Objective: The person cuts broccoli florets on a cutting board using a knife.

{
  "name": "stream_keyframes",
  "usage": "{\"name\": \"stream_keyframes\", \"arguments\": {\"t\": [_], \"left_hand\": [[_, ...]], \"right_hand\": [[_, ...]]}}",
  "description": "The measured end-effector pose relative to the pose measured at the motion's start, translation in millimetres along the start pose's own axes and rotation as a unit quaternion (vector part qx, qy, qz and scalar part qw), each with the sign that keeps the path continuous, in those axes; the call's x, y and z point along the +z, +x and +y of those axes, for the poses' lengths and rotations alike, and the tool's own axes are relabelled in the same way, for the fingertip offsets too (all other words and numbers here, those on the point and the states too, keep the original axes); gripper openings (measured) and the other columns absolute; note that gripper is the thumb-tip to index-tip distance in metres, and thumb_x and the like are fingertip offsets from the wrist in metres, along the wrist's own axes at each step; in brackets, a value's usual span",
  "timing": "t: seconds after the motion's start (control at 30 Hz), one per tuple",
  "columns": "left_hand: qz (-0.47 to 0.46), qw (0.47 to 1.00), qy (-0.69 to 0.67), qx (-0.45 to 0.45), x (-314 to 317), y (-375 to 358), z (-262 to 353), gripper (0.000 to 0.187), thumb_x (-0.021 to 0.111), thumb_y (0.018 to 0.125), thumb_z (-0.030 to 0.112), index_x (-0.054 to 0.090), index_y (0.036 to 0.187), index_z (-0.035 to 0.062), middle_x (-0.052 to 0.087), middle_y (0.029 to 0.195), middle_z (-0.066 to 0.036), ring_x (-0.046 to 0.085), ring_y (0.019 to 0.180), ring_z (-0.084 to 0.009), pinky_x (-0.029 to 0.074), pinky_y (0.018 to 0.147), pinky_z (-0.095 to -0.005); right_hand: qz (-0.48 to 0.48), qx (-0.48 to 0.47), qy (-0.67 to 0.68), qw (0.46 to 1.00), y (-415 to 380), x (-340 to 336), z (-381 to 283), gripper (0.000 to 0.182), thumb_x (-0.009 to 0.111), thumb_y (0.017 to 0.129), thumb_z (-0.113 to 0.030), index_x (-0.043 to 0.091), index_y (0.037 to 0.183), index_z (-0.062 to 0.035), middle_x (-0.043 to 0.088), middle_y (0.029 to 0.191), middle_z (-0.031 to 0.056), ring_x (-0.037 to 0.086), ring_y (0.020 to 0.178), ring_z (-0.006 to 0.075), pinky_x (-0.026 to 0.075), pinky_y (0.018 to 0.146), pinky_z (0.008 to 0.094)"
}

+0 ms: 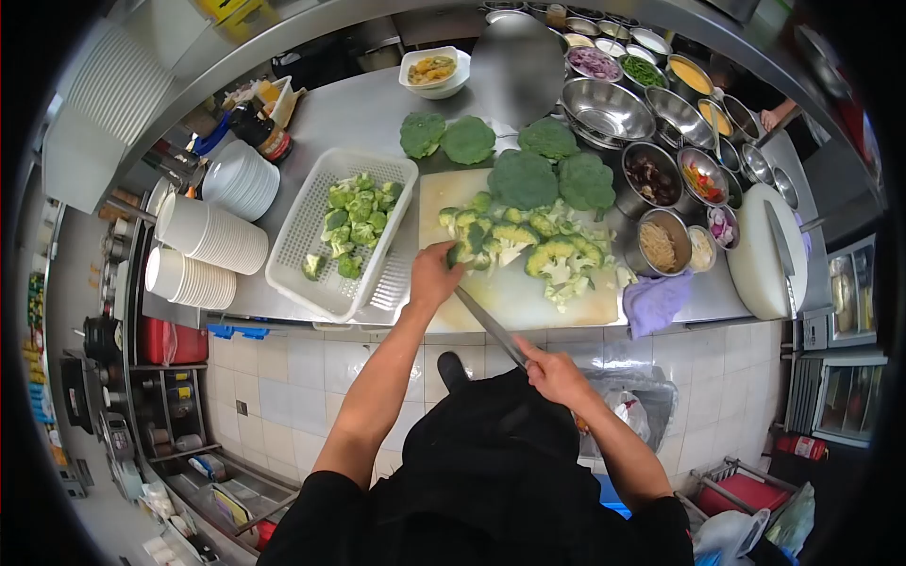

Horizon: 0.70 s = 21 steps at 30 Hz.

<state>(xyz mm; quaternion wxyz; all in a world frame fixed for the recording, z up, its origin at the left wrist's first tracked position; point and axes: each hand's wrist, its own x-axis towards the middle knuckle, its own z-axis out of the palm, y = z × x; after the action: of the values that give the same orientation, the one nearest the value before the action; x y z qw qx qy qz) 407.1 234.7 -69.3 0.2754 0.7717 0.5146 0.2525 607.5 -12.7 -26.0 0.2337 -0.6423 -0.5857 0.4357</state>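
Observation:
My right hand (555, 375) is wrapped round the handle of a knife (491, 326), whose blade points up and left toward the near edge of the cutting board (444, 193). The fingers of my left hand (436, 274) are closed on a broccoli piece (461, 251) at the board's left side, close to the knife tip. Cut broccoli (566, 257) lies across the middle of the board. Several whole broccoli heads (524, 179) sit behind it. To the left, a white perforated basket (291, 269) holds cut broccoli florets (361, 212).
Stacked white bowls (209, 236) and plates (241, 179) stand at the left. Steel bowls (609, 108) of ingredients crowd the right, beside a purple cloth (656, 302) and a round white board (755, 255) with a cleaver on it. Another person's hand (776, 115) shows at far right.

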Motion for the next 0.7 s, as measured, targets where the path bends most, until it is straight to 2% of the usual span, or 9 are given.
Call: {"name": "stream_keyframes", "arguments": {"t": [0.03,0.1,0.13,0.2,0.3,0.33,0.53,0.63,0.7], "left_hand": [[0.008,1.000,-0.016,-0.006,-7,-3,-5,0.051,0.083,0.072,0.020,0.070,0.118,0.0027,0.072,0.107,-0.015,0.068,0.088,-0.0259,0.055,0.080,-0.0367],[0.020,0.999,-0.045,-0.017,-22,-14,-15,0.050,0.084,0.072,0.018,0.070,0.117,0.0012,0.072,0.105,-0.013,0.067,0.082,-0.0207,0.056,0.075,-0.0333],[-0.002,0.997,-0.062,-0.047,-30,-21,-15,0.051,0.085,0.073,0.019,0.069,0.117,0.0007,0.072,0.103,-0.012,0.067,0.080,-0.0183,0.056,0.073,-0.0318],[-0.046,0.988,-0.097,-0.114,-38,-41,-14,0.052,0.087,0.073,0.019,0.069,0.118,-0.0004,0.071,0.101,-0.011,0.065,0.075,-0.0134,0.055,0.069,-0.0286],[-0.017,0.986,-0.105,-0.129,-33,-57,-8,0.053,0.089,0.073,0.024,0.069,0.116,-0.0007,0.070,0.095,-0.010,0.066,0.073,-0.0147,0.056,0.068,-0.0294],[-0.018,0.983,-0.109,-0.143,-32,-59,-5,0.054,0.089,0.074,0.024,0.068,0.115,-0.0045,0.070,0.093,-0.010,0.066,0.072,-0.0152,0.056,0.069,-0.0292],[-0.020,0.979,-0.104,-0.172,-30,-61,-4,0.052,0.088,0.075,0.022,0.068,0.113,-0.0058,0.070,0.091,-0.012,0.066,0.071,-0.0153,0.055,0.067,-0.0299],[-0.018,0.983,-0.089,-0.161,-31,-60,-3,0.050,0.088,0.075,0.022,0.069,0.113,-0.0038,0.071,0.090,-0.012,0.065,0.071,-0.0150,0.055,0.067,-0.0297],[-0.016,0.979,-0.125,-0.158,-42,-61,-5,0.052,0.088,0.075,0.023,0.068,0.117,-0.0022,0.071,0.094,-0.013,0.066,0.073,-0.0154,0.055,0.067,-0.0297]], "right_hand": [[0.003,-0.001,0.006,1.000,-2,-1,2,0.065,0.052,0.089,-0.002,0.046,0.151,-0.0198,0.069,0.079,0.0187,0.068,0.071,0.0378,0.056,0.073,0.0431],[0.070,-0.003,-0.029,0.997,-15,-2,4,0.065,0.054,0.089,-0.003,0.046,0.151,-0.0197,0.069,0.078,0.0176,0.069,0.070,0.0377,0.056,0.071,0.0451],[0.102,-0.003,-0.047,0.994,-21,-4,0,0.065,0.055,0.088,-0.003,0.046,0.151,-0.0196,0.069,0.077,0.0171,0.069,0.070,0.0377,0.056,0.071,0.0461],[0.095,0.032,-0.099,0.990,-29,-8,-18,0.063,0.058,0.088,-0.007,0.049,0.149,-0.0205,0.069,0.077,0.0187,0.067,0.069,0.0403,0.056,0.069,0.0513],[0.074,0.044,-0.136,0.987,-32,-12,-51,0.061,0.061,0.088,-0.009,0.051,0.147,-0.0213,0.069,0.075,0.0195,0.066,0.067,0.0416,0.055,0.068,0.0545],[0.065,0.039,-0.142,0.987,-32,-13,-57,0.061,0.061,0.088,-0.010,0.051,0.147,-0.0215,0.069,0.075,0.0195,0.066,0.067,0.0416,0.055,0.067,0.0548],[0.063,0.008,-0.059,0.996,-15,4,-34,0.060,0.059,0.089,-0.009,0.051,0.147,-0.0230,0.069,0.076,0.0216,0.067,0.069,0.0425,0.056,0.070,0.0536],[0.024,0.016,-0.063,0.998,-7,5,-20,0.063,0.053,0.090,-0.004,0.046,0.151,-0.0197,0.069,0.074,0.0156,0.069,0.067,0.0353,0.057,0.071,0.0447],[0.010,0.015,-0.019,1.000,-5,3,-8,0.062,0.052,0.092,-0.005,0.045,0.152,-0.0201,0.068,0.074,0.0145,0.070,0.066,0.0309,0.057,0.071,0.0415]]}}
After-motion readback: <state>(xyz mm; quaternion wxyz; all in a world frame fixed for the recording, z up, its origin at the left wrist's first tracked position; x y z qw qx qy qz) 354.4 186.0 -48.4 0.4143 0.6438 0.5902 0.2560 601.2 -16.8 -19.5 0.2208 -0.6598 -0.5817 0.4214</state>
